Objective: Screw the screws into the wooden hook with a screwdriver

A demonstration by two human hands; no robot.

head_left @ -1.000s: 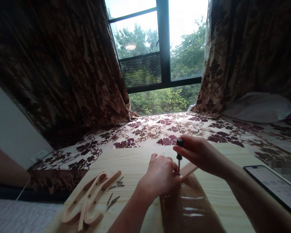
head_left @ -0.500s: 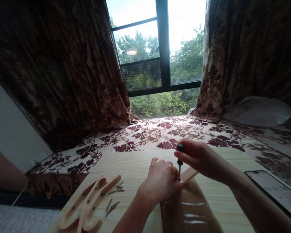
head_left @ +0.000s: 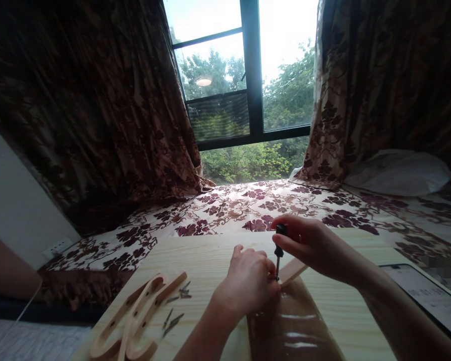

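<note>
My right hand (head_left: 304, 245) grips a small screwdriver (head_left: 280, 240) by its black handle, with the shaft pointing down. The screwdriver's tip meets the near end of a pale wooden strip (head_left: 293, 269); any screw beneath it is too small to make out. Closed around that same end is my left hand (head_left: 246, 278), its fingertips mostly hidden. Under both hands lies a glossy brown panel (head_left: 293, 326) that looks wrapped in clear film. Several loose screws (head_left: 173, 323) and curved wooden hooks (head_left: 135, 316) with drilled holes rest to the left.
Everything lies on a pale wooden board (head_left: 203, 250). A phone (head_left: 424, 296) with a lit screen is at the right, beside my forearm. Beyond the board spreads a flowered cloth (head_left: 229, 205), and a whitish plastic bag (head_left: 402, 170) sits at the back right.
Almost nothing differs. My right hand and the screwdriver have shifted very slightly, and the screwdriver's tip stays at the same place on the wooden strip.
</note>
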